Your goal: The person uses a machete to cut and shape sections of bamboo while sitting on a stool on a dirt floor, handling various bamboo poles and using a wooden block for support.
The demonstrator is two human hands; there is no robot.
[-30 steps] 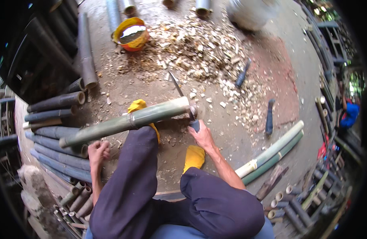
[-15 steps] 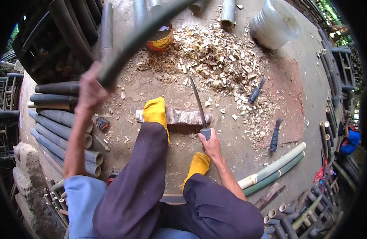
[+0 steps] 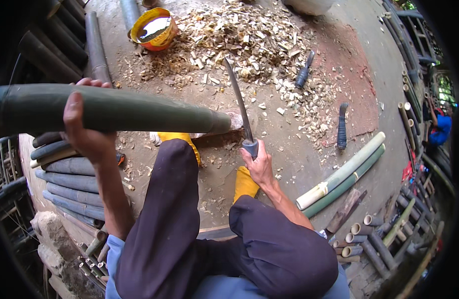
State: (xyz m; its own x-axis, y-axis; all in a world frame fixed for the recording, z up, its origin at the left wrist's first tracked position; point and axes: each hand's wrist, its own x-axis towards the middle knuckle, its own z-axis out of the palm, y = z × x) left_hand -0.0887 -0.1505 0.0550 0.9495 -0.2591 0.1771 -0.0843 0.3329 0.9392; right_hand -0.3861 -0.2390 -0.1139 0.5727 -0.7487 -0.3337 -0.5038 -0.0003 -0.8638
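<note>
A thick green bamboo pole [image 3: 150, 110] lies nearly level across the left of the view, with my left hand [image 3: 85, 122] closed around it, thumb in front. Its right end is over a short wooden block [image 3: 236, 121], but I cannot tell whether the two touch. In my right hand [image 3: 259, 163] is the handle of a machete [image 3: 239, 102], its long dark blade pointing away from me beside the pole's end. One of my feet, in a yellow sock [image 3: 177, 136], is by the block, partly hidden under the pole.
Pale wood chips [image 3: 234, 37] cover the ground ahead, beside an orange and yellow bucket [image 3: 162, 44]. Two dark-handled blades [image 3: 303, 74] lie at the right, above cut bamboo lengths [image 3: 341, 172]. More dark bamboo [image 3: 72, 184] is stacked left. A person in blue [image 3: 441, 129] is far right.
My left hand has brought the bamboo pole down from a raised slant to nearly level, its end now over the wooden block. The machete stays in my right hand. The view has shifted.
</note>
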